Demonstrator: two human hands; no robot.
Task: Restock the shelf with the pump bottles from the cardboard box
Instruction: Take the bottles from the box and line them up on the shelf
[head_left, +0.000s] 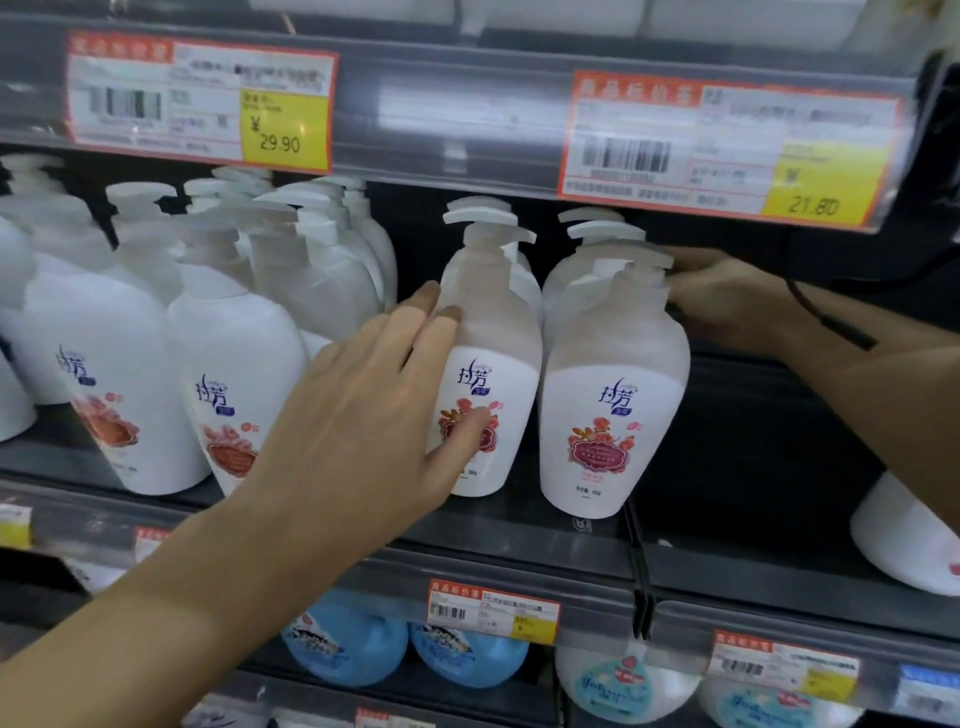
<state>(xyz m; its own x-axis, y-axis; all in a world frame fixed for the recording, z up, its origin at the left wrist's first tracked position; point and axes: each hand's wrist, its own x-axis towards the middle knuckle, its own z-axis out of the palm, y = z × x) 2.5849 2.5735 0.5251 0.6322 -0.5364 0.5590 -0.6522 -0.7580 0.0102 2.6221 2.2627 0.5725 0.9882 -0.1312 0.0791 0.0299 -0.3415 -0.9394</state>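
Note:
White pump bottles with red flower labels stand in rows on the dark shelf (519, 540). My left hand (363, 410) lies with spread fingers against the left side of the middle front bottle (496, 364), thumb on its label. The right front bottle (613, 395) stands beside it. My right hand (727, 301) reaches behind that bottle's pump and neck, fingers curled near the pump heads; what they grip is hidden. More of the same bottles (234, 364) fill the left part of the shelf. No cardboard box is in view.
Price tags (202, 101) hang on the shelf edge above, low over the pump heads. A black divider (641, 582) bounds the row on the right, with another white bottle (904, 540) beyond it. Blue and white bottles (467, 654) fill the shelf below.

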